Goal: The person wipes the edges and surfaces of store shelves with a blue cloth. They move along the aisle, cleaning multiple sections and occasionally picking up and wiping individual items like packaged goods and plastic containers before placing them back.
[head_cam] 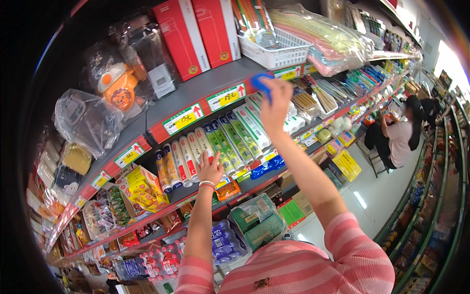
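My right hand (276, 106) is raised at the red front edge of the upper shelf, gripping a blue cloth-like item (261, 82) blurred by motion. Just beyond it lies a price label (288, 73). My left hand (212, 167), a beaded bracelet at its wrist, rests with fingers apart on the front ends of a row of tubes one shelf lower. White-and-red tubes (185, 156) lie under and left of it. To its right are green tubes (235, 141) and white boxed rolls (250, 125).
Red boxes (185, 40), a white plastic basket (293, 49) and bagged towels (323, 35) stand on the upper shelf. Yellow snack boxes (147, 189) sit lower left. Shrink-wrapped bottles (226, 240) are at floor level. A person (398, 136) sits in the aisle at right.
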A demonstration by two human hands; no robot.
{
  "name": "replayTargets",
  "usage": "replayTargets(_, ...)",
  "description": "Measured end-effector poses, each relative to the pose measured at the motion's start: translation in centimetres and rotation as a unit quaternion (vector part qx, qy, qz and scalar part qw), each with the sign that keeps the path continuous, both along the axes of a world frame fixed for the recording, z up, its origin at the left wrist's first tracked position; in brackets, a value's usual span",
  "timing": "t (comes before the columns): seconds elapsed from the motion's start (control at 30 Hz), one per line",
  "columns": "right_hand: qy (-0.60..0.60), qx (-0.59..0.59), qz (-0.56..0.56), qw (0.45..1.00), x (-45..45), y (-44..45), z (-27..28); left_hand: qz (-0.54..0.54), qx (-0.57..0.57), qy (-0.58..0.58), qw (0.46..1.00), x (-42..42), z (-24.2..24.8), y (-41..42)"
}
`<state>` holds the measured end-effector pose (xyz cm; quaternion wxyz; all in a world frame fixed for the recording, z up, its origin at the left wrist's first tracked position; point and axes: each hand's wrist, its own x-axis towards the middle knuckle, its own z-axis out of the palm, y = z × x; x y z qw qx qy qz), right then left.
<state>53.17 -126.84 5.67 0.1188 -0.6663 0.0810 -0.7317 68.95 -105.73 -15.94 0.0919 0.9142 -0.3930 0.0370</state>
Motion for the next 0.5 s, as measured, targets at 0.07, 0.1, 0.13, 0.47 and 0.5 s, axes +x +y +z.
replayTargets(0.07,0.017,-0.022,0.042,0.999,2.7,5.6,-0.7,0.000,0.009,-0.014,1.000,-0.2,-0.2,-0.3)
replayTargets(0.1,0.025,-0.045,0.083,0.995,4.0,8.3,-0.6,0.004,0.015,-0.022,1.000,-0.2,-0.1,-0.4)
replayTargets(0.13,0.041,-0.062,0.138,0.988,5.1,10.9,-0.3,0.019,0.070,-0.034,0.997,-0.3,0.3,-0.6)
replayTargets(0.47,0.105,-0.171,0.148,0.968,4.5,9.6,1.9,-0.003,-0.008,0.001,1.000,-0.9,0.6,-0.5)
replayTargets(0.5,0.101,-0.142,0.123,0.977,3.6,7.3,1.4,-0.001,-0.032,0.008,0.999,-1.0,0.7,-0.2)
